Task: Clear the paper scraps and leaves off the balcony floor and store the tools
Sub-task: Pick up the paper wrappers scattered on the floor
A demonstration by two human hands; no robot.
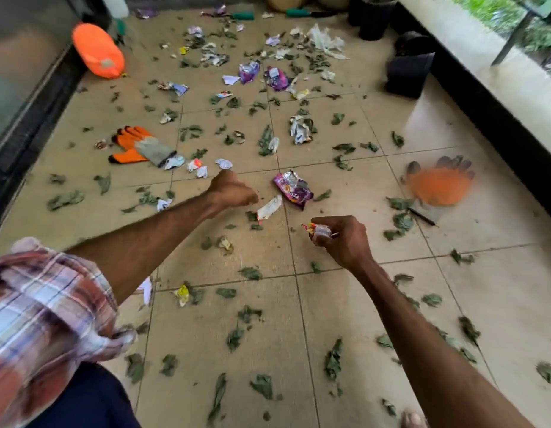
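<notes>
Glass door [17,66] in a dark frame runs along the left side; orange bag [98,50], soft and rounded with a small grey patch, lies just beside the door's lower track; white container [115,4] stands at the far left corner, its top out of view; tan pots [286,0] sit at the far edge, only partly visible; black pot [376,20] stands near them; second black pot [410,69] sits nearer, just beside the pale ledge [490,75] on the right; dark railing [512,41] and greenery [496,7] lie beyond the ledge.
</notes>
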